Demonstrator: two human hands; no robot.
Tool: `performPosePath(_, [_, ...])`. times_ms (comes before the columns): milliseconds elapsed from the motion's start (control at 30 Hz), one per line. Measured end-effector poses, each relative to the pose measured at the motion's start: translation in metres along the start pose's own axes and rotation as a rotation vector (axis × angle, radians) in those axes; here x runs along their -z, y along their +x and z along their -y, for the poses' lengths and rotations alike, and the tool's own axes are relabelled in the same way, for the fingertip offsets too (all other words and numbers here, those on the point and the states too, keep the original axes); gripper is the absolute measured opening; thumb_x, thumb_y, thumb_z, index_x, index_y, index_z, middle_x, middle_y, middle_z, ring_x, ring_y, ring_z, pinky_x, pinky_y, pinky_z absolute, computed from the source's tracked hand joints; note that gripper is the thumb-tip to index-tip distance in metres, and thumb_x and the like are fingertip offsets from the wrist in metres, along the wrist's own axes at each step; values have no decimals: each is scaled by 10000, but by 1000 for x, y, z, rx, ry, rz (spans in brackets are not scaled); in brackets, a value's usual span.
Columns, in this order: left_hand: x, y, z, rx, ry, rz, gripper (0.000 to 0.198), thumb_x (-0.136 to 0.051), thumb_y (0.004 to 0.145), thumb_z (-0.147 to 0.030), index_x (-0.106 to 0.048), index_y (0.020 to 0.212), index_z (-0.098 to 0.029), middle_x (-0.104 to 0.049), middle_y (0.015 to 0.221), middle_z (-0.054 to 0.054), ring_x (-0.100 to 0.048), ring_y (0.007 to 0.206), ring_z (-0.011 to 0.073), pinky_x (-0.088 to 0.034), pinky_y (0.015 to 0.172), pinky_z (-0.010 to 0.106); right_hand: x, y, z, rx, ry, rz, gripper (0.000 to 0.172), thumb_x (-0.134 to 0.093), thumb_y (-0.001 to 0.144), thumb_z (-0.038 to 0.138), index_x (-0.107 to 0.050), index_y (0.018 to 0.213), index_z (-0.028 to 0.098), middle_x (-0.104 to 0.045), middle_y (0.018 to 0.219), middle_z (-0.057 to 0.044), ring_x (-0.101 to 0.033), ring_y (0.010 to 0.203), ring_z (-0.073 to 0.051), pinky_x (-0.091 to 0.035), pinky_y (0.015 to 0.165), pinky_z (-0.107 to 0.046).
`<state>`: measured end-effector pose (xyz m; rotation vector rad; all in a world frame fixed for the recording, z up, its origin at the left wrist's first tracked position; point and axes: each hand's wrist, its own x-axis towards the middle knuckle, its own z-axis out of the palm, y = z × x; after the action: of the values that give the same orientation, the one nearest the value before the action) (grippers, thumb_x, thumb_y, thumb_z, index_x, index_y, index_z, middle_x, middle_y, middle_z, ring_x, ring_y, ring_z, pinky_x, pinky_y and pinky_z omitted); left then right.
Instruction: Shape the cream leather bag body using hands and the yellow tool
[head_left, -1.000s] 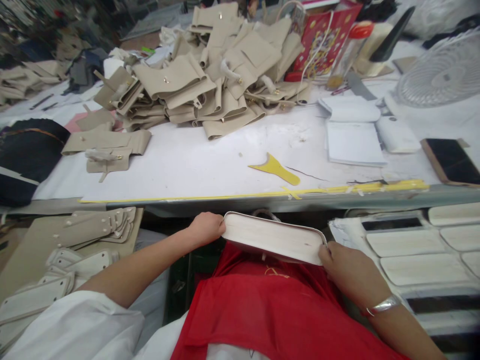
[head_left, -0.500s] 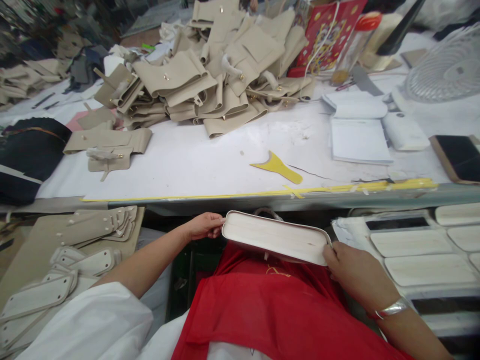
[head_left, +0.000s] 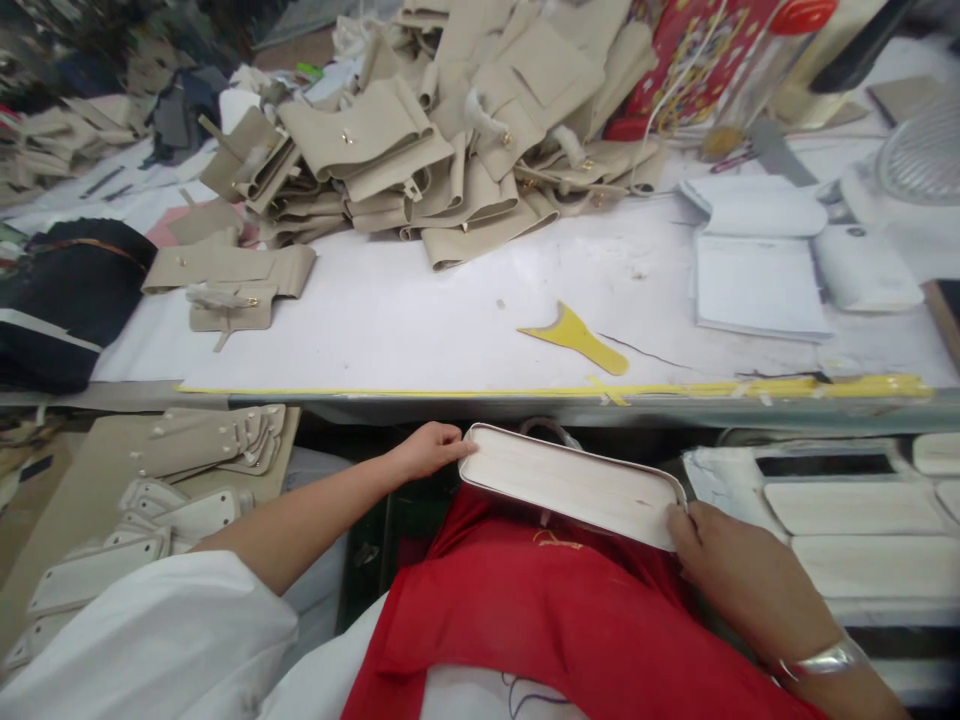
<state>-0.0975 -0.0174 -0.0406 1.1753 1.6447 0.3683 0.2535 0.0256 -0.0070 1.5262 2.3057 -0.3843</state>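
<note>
One panel [head_left: 570,485] is held just in front of the near edge of the tabletop [head_left: 390,335], above one apron [head_left: 517,600]. On the tabletop are one yellow tool [head_left: 581,340], one notepad [head_left: 757,270], one red-capped jar [head_left: 761,85], one fan [head_left: 919,155] and one pile [head_left: 480,150] of beige pieces, too overlapped to count. Two hands grip the panel: the left hand [head_left: 429,450], arm stretched out, pinches its left end; the right hand [head_left: 739,565], one bracelet [head_left: 821,660] at its wrist, clasps the lower right end. Half a second ago the left thumb was at the outer end; now it laps over the rim
</note>
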Motion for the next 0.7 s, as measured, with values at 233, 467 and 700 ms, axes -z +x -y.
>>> performPosePath(233, [10,0,5,100,-280,195,618,-306,717,-774,-444,585,-186,-324,379,-62,-323,331,84,-270,348,208,5,0,3,-93,118,125,352,-278,902,310,-524,694,168,-632,684,-87,-585,613,-193,-302,557,-288])
performPosePath(467, [-17,-18,-31,-453,241,-299,474,-358,861,-538,-553,657,-158,-505,581,5,-476,565,115,-390,566,235,16,-7,20,-186,87,103,363,-284,904,281,-566,718,147,-648,707,-105,-608,678,-202,-327,583,-281])
performPosePath(700, [-125,-1,-89,-1176,766,-74,452,-460,855,-418,-504,1209,-141,-456,1314,146,-519,996,234,-430,841,346,7,-13,24,-196,18,-15,362,-278,920,261,-591,798,126,-656,747,-123,-632,716,-217,-362,586,-284])
